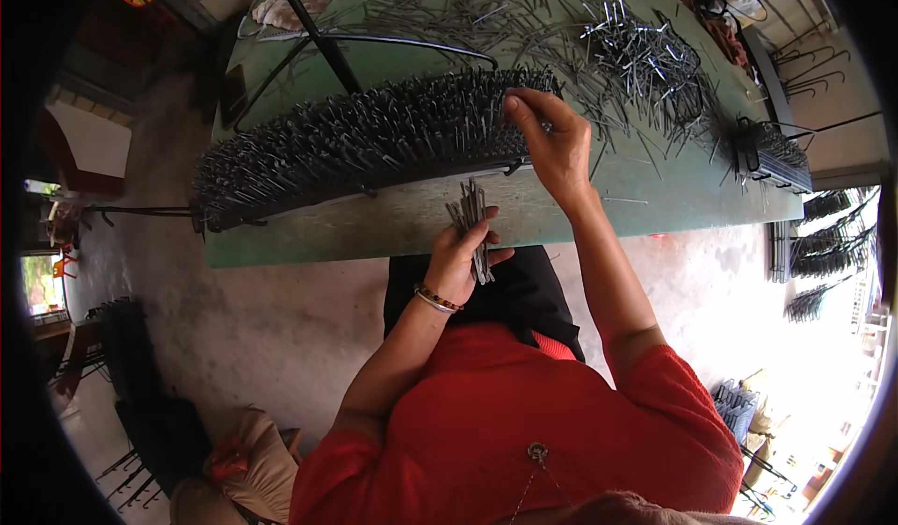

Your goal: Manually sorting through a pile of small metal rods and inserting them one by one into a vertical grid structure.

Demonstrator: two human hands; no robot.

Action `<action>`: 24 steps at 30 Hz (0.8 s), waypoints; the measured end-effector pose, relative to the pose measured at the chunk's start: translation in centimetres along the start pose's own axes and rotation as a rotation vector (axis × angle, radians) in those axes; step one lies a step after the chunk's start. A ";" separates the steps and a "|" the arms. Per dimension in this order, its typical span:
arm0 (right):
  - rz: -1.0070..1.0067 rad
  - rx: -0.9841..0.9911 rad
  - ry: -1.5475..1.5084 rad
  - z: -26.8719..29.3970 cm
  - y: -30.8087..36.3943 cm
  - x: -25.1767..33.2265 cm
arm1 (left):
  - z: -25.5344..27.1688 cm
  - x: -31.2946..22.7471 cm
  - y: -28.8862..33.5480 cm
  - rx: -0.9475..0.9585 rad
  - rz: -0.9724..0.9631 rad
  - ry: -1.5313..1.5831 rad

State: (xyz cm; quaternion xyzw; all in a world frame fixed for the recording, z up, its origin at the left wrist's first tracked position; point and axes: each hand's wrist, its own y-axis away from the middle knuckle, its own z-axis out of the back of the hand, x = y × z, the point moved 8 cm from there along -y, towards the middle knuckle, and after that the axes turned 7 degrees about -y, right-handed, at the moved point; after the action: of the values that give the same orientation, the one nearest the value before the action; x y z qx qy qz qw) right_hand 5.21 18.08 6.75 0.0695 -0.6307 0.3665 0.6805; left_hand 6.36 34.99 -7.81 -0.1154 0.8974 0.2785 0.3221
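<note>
My left hand (461,255) is closed round a bundle of thin grey metal strips (471,209), held just off the table's near edge. A long dark rack (355,141) runs across the front of the table, densely filled with upright strips of a similar look. Over its right end is my right hand (552,132), thumb and forefinger pinched together among the strip tips. Whatever lies between those fingertips is too small to make out. A beaded bracelet and a metal bangle circle my left wrist.
The green table (673,193) carries loose strips (449,10) scattered at the back and a heaped pile (645,52) at the back right. A black metal frame (327,43) rises behind the rack. A smaller rack (776,155) sits at the right edge. Stuffed sacks (257,464) lie lower left.
</note>
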 end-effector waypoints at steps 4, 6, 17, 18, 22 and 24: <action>0.116 0.002 0.165 -0.4 -0.6 0.2 | -0.2 0.1 0.2 0.025 0.009 -0.043; 0.148 -0.015 0.159 -0.5 -0.5 0.1 | -0.3 0.1 0.3 0.033 0.018 -0.049; 0.434 -0.001 0.424 -2.3 1.6 0.2 | -0.4 -0.6 0.2 0.013 -0.025 -0.091; 0.454 0.014 0.454 -2.6 1.7 0.2 | -0.4 -0.6 0.2 0.012 -0.025 -0.091; 0.504 0.091 0.518 -3.3 1.9 1.0 | -0.2 -0.5 0.2 -0.003 -0.021 -0.087; 0.497 0.015 0.422 -2.5 2.0 1.3 | -0.1 -0.5 0.2 -0.007 -0.027 -0.086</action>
State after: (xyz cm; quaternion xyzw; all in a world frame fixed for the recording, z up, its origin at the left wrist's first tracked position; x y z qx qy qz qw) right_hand 5.92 21.47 6.71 -0.1589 -0.4708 0.5322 0.6855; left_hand 6.67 35.12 -7.36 -0.1166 0.8802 0.2818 0.3638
